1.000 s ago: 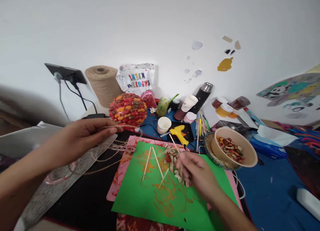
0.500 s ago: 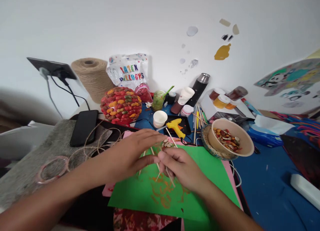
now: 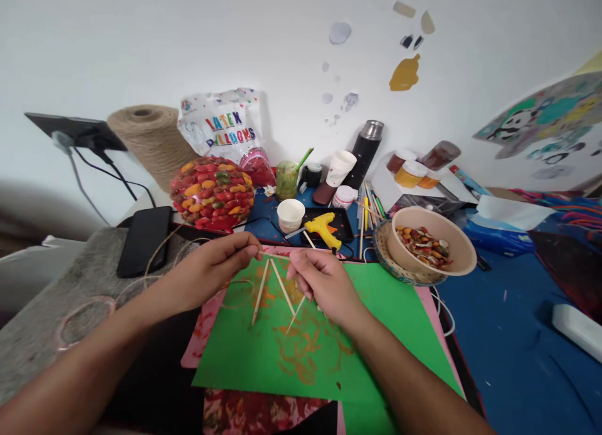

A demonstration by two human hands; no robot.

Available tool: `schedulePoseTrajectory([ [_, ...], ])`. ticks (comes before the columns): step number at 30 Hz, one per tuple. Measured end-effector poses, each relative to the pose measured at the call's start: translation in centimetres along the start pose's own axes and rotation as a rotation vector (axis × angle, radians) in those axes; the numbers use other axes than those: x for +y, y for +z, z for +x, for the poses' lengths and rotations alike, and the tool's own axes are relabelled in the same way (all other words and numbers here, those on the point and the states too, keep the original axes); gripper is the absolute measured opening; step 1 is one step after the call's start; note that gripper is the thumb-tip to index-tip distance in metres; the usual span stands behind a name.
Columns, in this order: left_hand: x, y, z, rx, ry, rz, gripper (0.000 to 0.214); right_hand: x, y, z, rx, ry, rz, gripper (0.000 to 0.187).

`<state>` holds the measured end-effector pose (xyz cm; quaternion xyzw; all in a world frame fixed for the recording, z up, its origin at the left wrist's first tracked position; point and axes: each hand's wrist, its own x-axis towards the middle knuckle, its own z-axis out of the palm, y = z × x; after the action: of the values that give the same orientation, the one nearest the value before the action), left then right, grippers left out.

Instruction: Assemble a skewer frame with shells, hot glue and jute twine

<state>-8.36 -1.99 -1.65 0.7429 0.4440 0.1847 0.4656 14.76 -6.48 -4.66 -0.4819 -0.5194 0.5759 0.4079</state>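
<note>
Above the far edge of the green sheet (image 3: 371, 347), the left hand (image 3: 221, 261) and right hand (image 3: 329, 286) work with a length of string (image 3: 276, 255). The left grip pinches it between thumb and fingers; the right grip is closed on a stick (image 3: 308, 239) whose tip pokes up over that edge. The string runs to the right fingers, which hide where it meets the wood, so I cannot tell how it is fastened there.

To handle this well, I would pull the string with even, gentle tension from the left and let the right thumb press down where string and stick meet. Laying each turn snugly beside the last should stop the winding from slipping; too hard a tug could bend the stick or slide it out of the fingers.

The slack needs watching: loops lie left of the sheet near the phone (image 3: 145, 241), and one hangs over its left side, where it could snag. Three loose sticks (image 3: 283, 288) rest on the sheet below the hands, so raised wrists would avoid knocking them. The glue gun (image 3: 324, 229) lies just beyond the sheet, on the counter.
</note>
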Motion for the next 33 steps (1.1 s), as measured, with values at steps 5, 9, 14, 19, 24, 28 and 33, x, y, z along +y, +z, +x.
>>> schedulePoseTrajectory([
  [5, -0.1, 1.0, 0.0, 0.011, -0.021, 0.194, 0.041, 0.2, -0.1, -0.6, 0.019, -0.063, 0.005, 0.058],
  [9, -0.8, 1.9, 0.5, -0.005, -0.117, 0.508, 0.037, 0.4, -0.6, -0.8, 0.078, -0.091, 0.02, 0.055],
  [14, -1.1, 2.7, 0.8, 0.004, -0.139, 0.797, 0.04, -0.3, -1.5, -1.1, 0.202, -0.127, 0.052, 0.053],
  [19, -1.3, 2.5, 0.9, 0.013, -0.112, 0.783, 0.044, -1.7, -3.3, -1.1, 0.267, -0.17, -0.258, 0.044],
  [24, -1.1, 2.4, 0.9, -0.014, -0.101, 0.702, 0.039, -2.6, -5.5, 0.2, 0.337, -0.226, -0.838, 0.028],
  [28, -1.1, 2.0, 0.9, -0.011, -0.116, 0.641, 0.04, -3.0, -6.3, 1.7, 0.31, -0.134, -1.219, 0.036],
  [33, -1.2, 1.4, 1.1, -0.044, -0.142, 0.581, 0.037, -2.2, -6.2, 3.3, 0.207, 0.015, -1.462, 0.046],
])
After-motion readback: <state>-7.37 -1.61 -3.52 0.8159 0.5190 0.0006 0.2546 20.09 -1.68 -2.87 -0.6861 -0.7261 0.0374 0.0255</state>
